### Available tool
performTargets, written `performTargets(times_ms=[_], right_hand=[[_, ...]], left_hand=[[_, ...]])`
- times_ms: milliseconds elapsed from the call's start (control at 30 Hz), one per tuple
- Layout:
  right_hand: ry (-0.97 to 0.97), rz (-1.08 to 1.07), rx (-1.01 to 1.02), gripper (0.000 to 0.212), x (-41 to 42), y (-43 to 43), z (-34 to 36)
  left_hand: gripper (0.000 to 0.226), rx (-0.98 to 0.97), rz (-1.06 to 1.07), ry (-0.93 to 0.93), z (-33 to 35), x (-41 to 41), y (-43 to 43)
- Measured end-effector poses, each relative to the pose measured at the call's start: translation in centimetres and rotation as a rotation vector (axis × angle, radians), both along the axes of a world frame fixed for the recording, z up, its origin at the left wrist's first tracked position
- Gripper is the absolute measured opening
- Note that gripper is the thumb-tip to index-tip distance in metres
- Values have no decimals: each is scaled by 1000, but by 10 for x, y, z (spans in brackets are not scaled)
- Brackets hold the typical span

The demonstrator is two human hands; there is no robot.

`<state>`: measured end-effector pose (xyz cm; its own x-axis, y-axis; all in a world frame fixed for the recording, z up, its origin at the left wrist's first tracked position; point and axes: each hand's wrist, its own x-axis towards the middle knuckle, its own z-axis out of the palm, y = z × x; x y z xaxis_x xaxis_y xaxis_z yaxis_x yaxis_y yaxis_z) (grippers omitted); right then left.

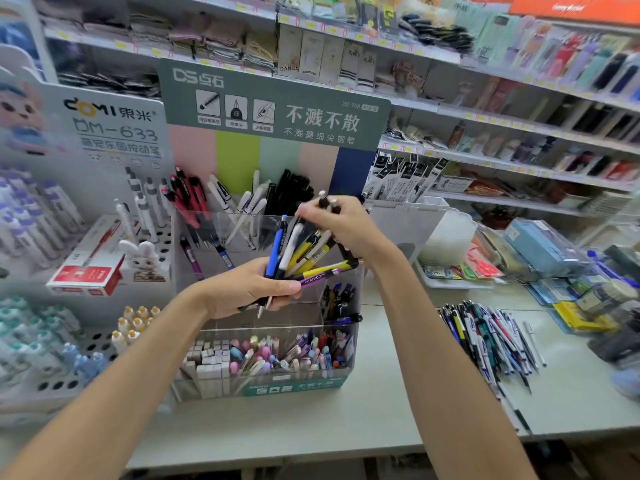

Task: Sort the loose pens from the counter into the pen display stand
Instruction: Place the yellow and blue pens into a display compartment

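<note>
Your forearms reach in over the near edge of the table (346,420). Your left hand (252,289) has its fingers wrapped tight round the lower ends of a bundle of pens (304,254), which fans upward. Your right hand (343,226) curls its fingers onto the upper ends of that bundle, pinching them. The pen display stand (294,386) sits just behind and below both sets of fingers. The loose pens (485,337) lie on the table, well right of your right fingers.
</note>
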<state>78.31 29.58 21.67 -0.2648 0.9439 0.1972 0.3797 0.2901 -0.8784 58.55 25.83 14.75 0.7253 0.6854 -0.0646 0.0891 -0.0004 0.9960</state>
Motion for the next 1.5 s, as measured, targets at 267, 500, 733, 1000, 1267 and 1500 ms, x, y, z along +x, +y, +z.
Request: performTargets(times_ms=[267, 500, 733, 1000, 1267, 1500], right_hand=[[288, -222, 16, 27, 9, 10, -8], [1104, -377, -111, 41, 49, 26, 3], [1190, -399, -16, 25, 56, 62, 11], [608, -580, 73, 23, 47, 89, -24], [-67, -481, 163, 25, 41, 81, -44], [-129, -358, 369, 57, 57, 56, -46]], left_hand=[[60, -41, 86, -11, -6, 11, 7], [41, -1, 393, -70, -11, 17, 17], [21, 61, 667, -122, -5, 40, 32], [17, 64, 714, -130, -4, 49, 41], [21, 52, 705, -143, -9, 49, 44], [21, 25, 700, -155, -9, 44, 41]])
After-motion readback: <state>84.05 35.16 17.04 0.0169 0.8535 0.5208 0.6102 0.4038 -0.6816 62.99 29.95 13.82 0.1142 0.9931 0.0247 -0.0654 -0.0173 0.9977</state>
